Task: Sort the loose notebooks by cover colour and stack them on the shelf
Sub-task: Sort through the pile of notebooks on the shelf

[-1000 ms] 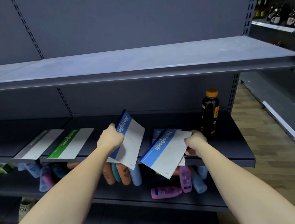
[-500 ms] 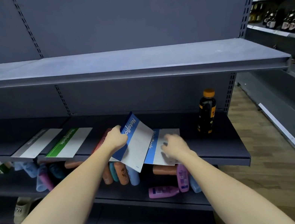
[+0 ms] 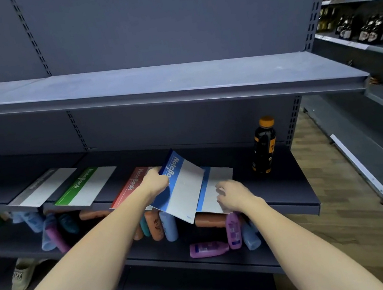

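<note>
Since the earlier frame a red notebook (image 3: pixel 133 187) has come into view under our left arm, and the right hand (image 3: pixel 232 195) has stayed on the flat blue notebook (image 3: pixel 214 186).

Shelf (image 3: pixel 292 186): wide bare strip from the flat blue notebook to the dark bottle (image 3: pixel 263 146) and on to the right edge. The upper shelf (image 3: pixel 175 88) overhangs it, so headroom is limited.

Along the front edge, left to right: grey notebook (image 3: pixel 44 187), green notebook (image 3: pixel 87 186), red, then blue. All overhang the lip a bit; grey and green touch or nearly so, we can't tell which.

Left hand (image 3: pixel 155 183) grips a second blue notebook (image 3: pixel 183 189) by its upper-left corner, fingers curled round the edge. It's tilted, its low corner hanging past the shelf lip and overlapping the flat blue one.

Right hand rests on the flat notebook's near-right corner, fingers loosely bent; we can't tell whether it's pinching the edge.

Below: jumbled coloured bottles (image 3: pixel 169 225) on the lower shelf, one pink bottle (image 3: pixel 208 248) lying flat.
</note>
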